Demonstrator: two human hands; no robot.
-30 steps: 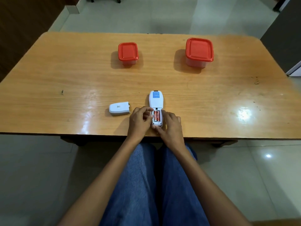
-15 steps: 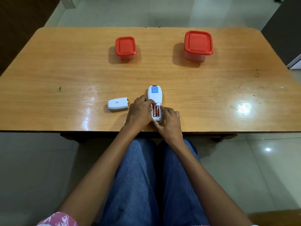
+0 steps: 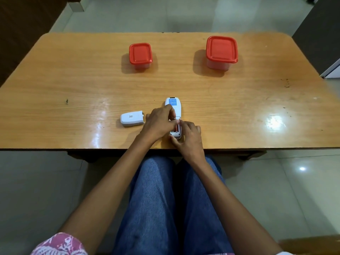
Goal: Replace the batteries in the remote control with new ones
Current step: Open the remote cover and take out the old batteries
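White remote [image 3: 173,107] lies face-down on bench [image 3: 73,85], compartment open, orange batteries [image 3: 176,128] seen. Left hand [image 3: 158,123] grip is pinched at a battery; right hand [image 3: 189,138] grip steadies remote. Red-lidded tubs at 11 [image 3: 140,53] and 1 o'clock [image 3: 221,47] are shut, contents hidden.

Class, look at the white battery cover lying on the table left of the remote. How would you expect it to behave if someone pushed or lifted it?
The battery cover looks like a thin plastic shell, so probably light and stiff. The table is glossy, so a push would likely slide it rather than roll it. It lies low and flat, so tipping seems unlikely.
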